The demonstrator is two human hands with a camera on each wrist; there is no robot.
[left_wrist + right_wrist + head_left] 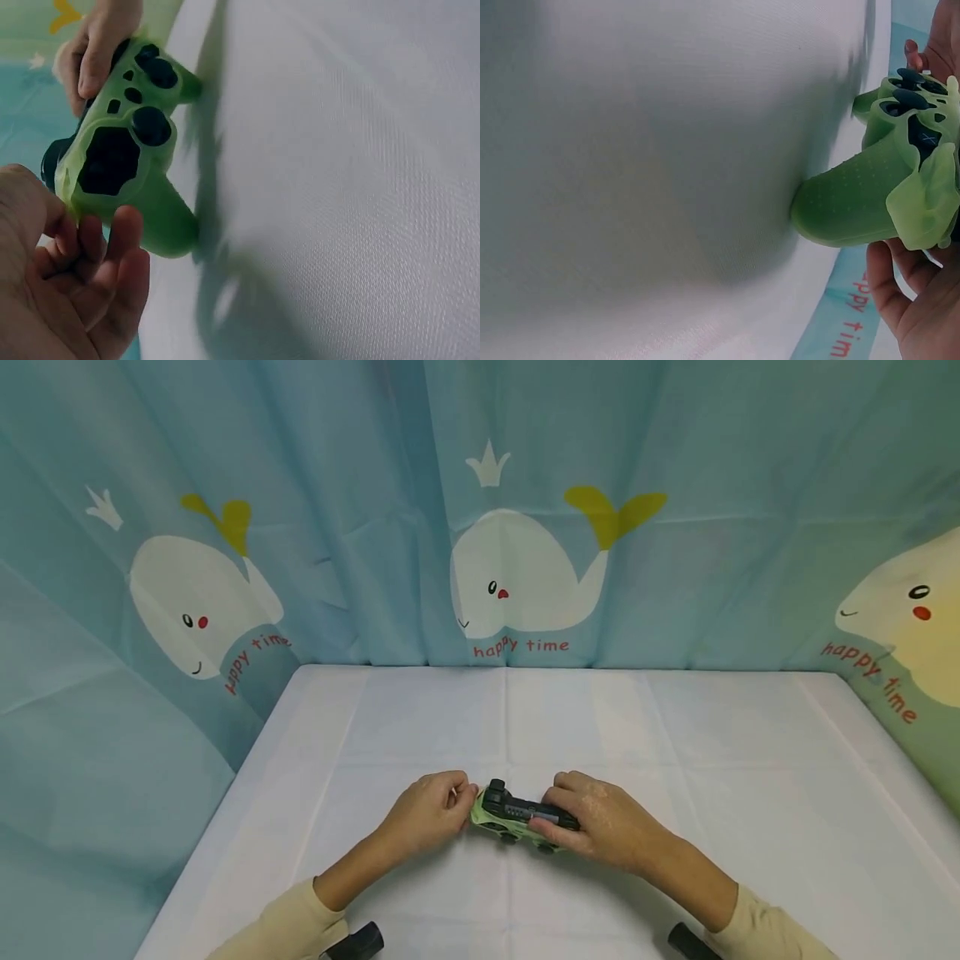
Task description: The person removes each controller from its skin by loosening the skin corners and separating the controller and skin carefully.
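Note:
A black game controller (517,810) in a light green rubbery cover (166,214) stands tilted on the white table, handles down. Its black shoulder-button side is bare in the head view. My left hand (429,810) is at the controller's left end, thumb and forefinger pinching the cover's edge; the other fingers are loosely bent. From the right, my right hand (603,818) grips the controller, thumb on the near side and fingers over the far side. At the right end a loose flap of the cover (926,199) hangs away from the controller in the right wrist view.
The table (735,827) has a white cloth with fold lines. A blue-green curtain (360,568) with printed whales hangs behind and beside it. Black cylindrical ends (358,941) show near both sleeves at the front.

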